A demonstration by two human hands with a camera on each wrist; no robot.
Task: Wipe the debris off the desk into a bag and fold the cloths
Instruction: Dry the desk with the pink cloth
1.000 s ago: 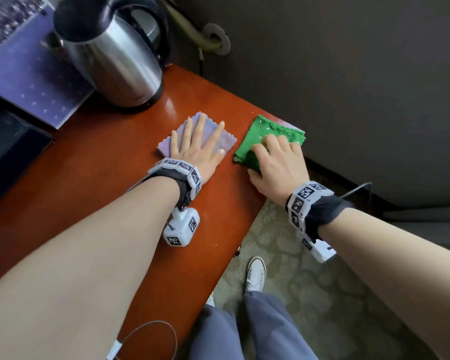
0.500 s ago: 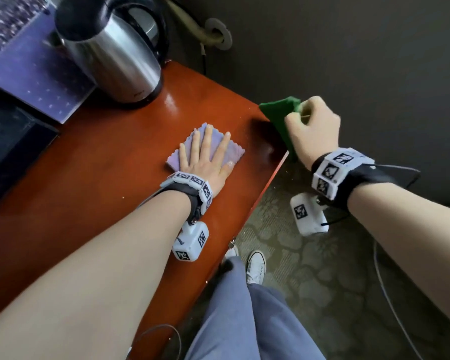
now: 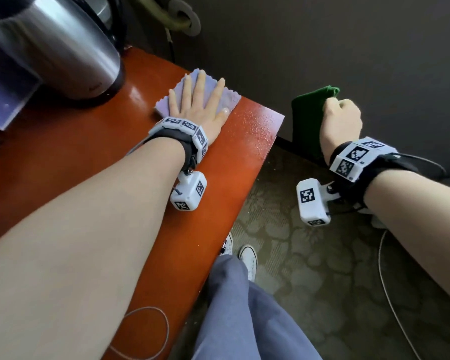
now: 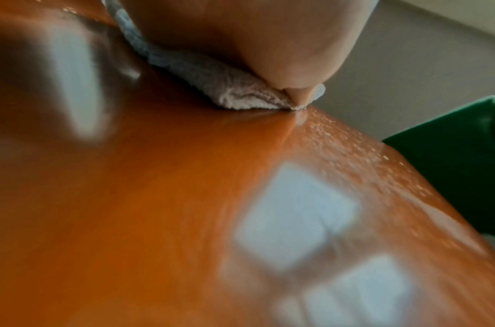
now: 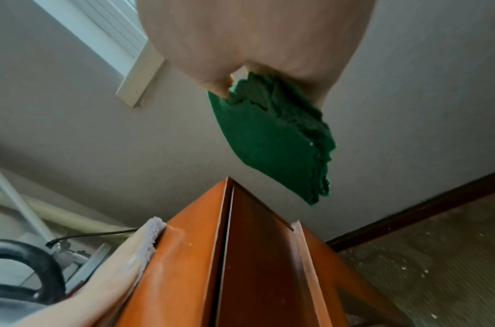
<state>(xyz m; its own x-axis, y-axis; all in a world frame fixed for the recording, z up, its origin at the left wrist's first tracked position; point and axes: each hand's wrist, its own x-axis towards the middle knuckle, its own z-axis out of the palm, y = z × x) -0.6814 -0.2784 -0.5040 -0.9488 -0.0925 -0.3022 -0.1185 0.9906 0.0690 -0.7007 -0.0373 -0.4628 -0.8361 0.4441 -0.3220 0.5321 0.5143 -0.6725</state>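
- Since half a second ago the right hand (image 3: 341,120) has carried the green cloth (image 3: 307,120) further out from the desk (image 3: 244,162), and it now hangs over the carpet (image 3: 309,268), well clear of the desk's corner; a second ago that cloth lay flat on the corner itself.
- Fingers of the right hand are curled tight round the cloth's top edge, and the folded cloth dangles below the fist, seen from the right wrist as a thick green wad (image 5: 274,137) above the desk's end panel.
- Left hand (image 3: 198,105) lies flat with fingers spread, pressing the pale purple cloth (image 3: 229,97) onto the desk near its far edge, just as before.
- From the left wrist the thumb tip pins a bunched corner of that cloth (image 4: 240,93) to the wood.
- Fine pale crumbs (image 3: 257,126) speckle the desk's corner, just to the right of the purple cloth.
- More specks lie on the carpet beside the desk.
- A steel kettle (image 3: 52,48) stands on the desk's far left part, apart from the purple cloth.
- Below the desk's near edge are grey trousers (image 3: 244,307) and white shoes (image 3: 248,255).
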